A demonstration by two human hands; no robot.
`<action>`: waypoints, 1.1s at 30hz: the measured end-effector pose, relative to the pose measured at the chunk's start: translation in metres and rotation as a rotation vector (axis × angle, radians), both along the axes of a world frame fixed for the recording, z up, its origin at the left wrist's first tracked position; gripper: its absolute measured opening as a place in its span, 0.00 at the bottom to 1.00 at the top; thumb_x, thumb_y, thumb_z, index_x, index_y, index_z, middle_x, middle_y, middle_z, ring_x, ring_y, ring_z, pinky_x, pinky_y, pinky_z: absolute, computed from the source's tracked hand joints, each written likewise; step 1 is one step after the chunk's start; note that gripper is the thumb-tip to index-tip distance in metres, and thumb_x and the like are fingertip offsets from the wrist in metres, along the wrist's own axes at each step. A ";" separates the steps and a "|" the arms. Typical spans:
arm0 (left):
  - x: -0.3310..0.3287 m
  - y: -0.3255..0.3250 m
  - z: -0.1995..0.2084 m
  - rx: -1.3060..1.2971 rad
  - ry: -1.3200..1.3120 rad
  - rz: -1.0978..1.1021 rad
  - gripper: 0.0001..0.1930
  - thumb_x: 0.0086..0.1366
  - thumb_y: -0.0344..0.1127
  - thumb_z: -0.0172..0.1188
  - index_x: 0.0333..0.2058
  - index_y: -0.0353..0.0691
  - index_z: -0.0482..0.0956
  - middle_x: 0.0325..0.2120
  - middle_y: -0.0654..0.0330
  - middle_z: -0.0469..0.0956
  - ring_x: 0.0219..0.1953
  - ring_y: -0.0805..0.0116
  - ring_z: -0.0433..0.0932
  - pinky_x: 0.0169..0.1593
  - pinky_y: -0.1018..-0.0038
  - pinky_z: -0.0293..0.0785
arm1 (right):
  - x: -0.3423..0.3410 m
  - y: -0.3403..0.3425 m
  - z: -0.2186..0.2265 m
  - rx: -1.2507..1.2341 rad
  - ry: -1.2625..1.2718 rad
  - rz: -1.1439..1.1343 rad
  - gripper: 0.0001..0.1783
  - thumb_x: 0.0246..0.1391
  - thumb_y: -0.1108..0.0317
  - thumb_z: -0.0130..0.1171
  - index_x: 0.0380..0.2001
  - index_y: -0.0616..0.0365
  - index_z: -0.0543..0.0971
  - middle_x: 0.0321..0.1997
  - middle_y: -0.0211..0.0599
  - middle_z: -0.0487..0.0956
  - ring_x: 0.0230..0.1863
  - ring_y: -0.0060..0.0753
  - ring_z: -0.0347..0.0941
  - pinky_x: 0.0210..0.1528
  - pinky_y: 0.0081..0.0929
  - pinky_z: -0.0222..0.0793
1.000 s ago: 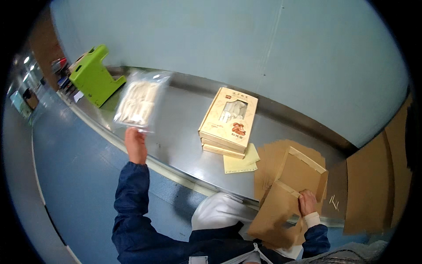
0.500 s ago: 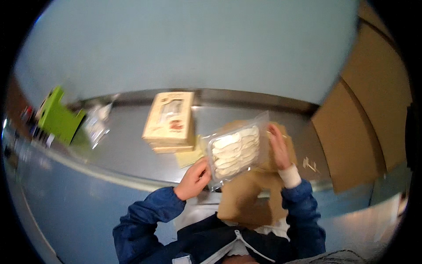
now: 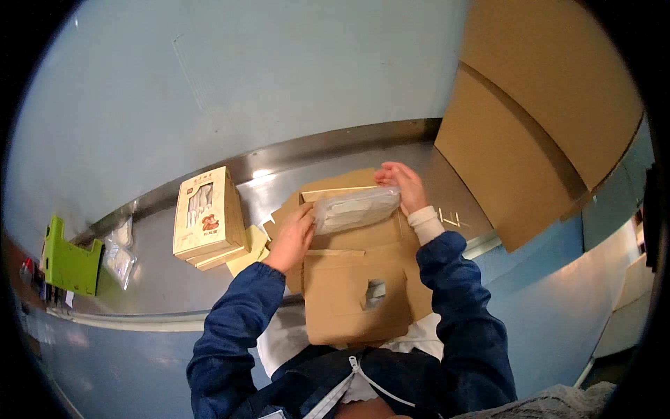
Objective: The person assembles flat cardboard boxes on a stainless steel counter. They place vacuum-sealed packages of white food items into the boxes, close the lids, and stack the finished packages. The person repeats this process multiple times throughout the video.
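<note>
The clear bag [image 3: 354, 209] has come down lower now, right at the mouth of the brown box [image 3: 356, 293]. Left hand [image 3: 292, 241] & right hand [image 3: 403, 185] both pinch its ends, fingers curled. Looks like the putting-in step; next needs a gentle push in. Bag's soft, shiny; box is stiff, flat. Farther off: stack of printed boxes [image 3: 209, 218], gray table [image 3: 160, 279].
</note>
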State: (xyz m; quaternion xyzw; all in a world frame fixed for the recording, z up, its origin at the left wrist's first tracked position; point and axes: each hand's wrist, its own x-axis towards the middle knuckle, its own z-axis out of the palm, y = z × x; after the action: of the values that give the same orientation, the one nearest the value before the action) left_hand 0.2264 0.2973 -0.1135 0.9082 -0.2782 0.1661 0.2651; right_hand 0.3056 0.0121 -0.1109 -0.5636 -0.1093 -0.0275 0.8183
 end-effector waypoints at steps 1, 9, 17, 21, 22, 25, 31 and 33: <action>0.007 0.001 -0.010 0.015 0.054 0.002 0.09 0.54 0.28 0.55 0.35 0.32 0.72 0.49 0.47 0.67 0.51 0.47 0.65 0.51 0.61 0.65 | 0.006 0.001 -0.008 -0.046 0.057 0.003 0.16 0.62 0.64 0.41 0.45 0.66 0.69 0.36 0.47 0.79 0.40 0.35 0.76 0.43 0.27 0.70; 0.027 -0.004 -0.064 0.182 0.233 0.050 0.09 0.52 0.34 0.59 0.32 0.39 0.79 0.46 0.50 0.69 0.56 0.48 0.59 0.57 0.58 0.57 | 0.061 0.001 -0.075 -0.937 0.037 -0.338 0.16 0.55 0.66 0.42 0.31 0.63 0.78 0.34 0.48 0.80 0.37 0.46 0.76 0.41 0.36 0.70; 0.009 -0.014 -0.057 0.091 0.097 0.176 0.25 0.52 0.29 0.55 0.50 0.33 0.66 0.56 0.45 0.59 0.59 0.48 0.56 0.61 0.56 0.51 | 0.034 0.009 -0.089 -1.496 -0.147 -0.420 0.12 0.51 0.69 0.44 0.30 0.63 0.77 0.30 0.52 0.78 0.32 0.53 0.76 0.34 0.46 0.70; 0.032 -0.014 -0.048 -0.081 0.063 0.083 0.24 0.58 0.30 0.50 0.55 0.36 0.62 0.58 0.48 0.58 0.60 0.49 0.55 0.62 0.56 0.48 | 0.013 0.008 -0.079 -1.519 -0.207 -0.446 0.11 0.51 0.71 0.44 0.29 0.64 0.75 0.27 0.53 0.77 0.29 0.50 0.76 0.30 0.43 0.70; 0.037 -0.012 -0.052 0.010 0.060 0.070 0.23 0.59 0.31 0.50 0.55 0.37 0.62 0.57 0.49 0.59 0.60 0.49 0.55 0.62 0.55 0.48 | 0.009 0.010 -0.076 -1.542 -0.209 -0.455 0.10 0.51 0.72 0.44 0.28 0.64 0.75 0.27 0.52 0.77 0.29 0.49 0.76 0.30 0.41 0.71; 0.048 -0.013 -0.058 0.218 0.098 0.050 0.20 0.61 0.36 0.49 0.53 0.41 0.66 0.55 0.54 0.63 0.60 0.50 0.55 0.62 0.50 0.45 | -0.005 0.009 -0.069 -1.641 -0.324 -0.443 0.10 0.49 0.71 0.46 0.28 0.63 0.75 0.29 0.47 0.77 0.37 0.45 0.74 0.39 0.38 0.69; 0.048 -0.021 -0.060 0.205 0.137 0.075 0.20 0.60 0.40 0.53 0.50 0.41 0.69 0.54 0.50 0.64 0.59 0.50 0.56 0.62 0.54 0.48 | -0.015 -0.005 -0.093 -1.624 -0.409 -0.505 0.15 0.50 0.66 0.48 0.37 0.65 0.74 0.47 0.48 0.71 0.56 0.48 0.59 0.59 0.46 0.49; 0.048 -0.015 -0.071 -0.122 0.105 0.207 0.22 0.58 0.41 0.54 0.51 0.42 0.68 0.53 0.48 0.64 0.57 0.49 0.59 0.61 0.56 0.51 | -0.018 0.000 -0.096 -1.427 -0.258 -0.561 0.22 0.52 0.59 0.49 0.45 0.66 0.70 0.54 0.52 0.65 0.60 0.50 0.54 0.62 0.46 0.46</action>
State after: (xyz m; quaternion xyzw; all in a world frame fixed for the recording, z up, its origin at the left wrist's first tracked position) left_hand 0.2748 0.2827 -0.1849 0.9217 -0.1582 0.1612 0.3155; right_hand 0.2872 0.0121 -0.2066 -0.9529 -0.0482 -0.2219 0.2009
